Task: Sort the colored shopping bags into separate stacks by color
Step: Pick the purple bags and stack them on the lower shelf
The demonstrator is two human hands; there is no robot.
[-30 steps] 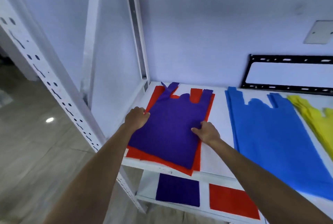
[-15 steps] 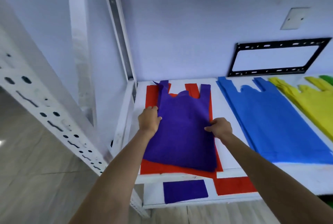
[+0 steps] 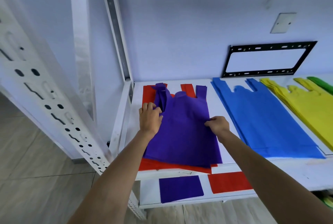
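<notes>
Purple bag lies centre-frame on the red stack, top shelf. Left hand pinches its left edge w/ curled fingers; right hand pinches the right edge. Blue stack and yellow stack sit to the right. Risk, imo: thin fabric clings, so lifting could drag a red bag along, or the bunched left handle snags and skews the pile.
</notes>
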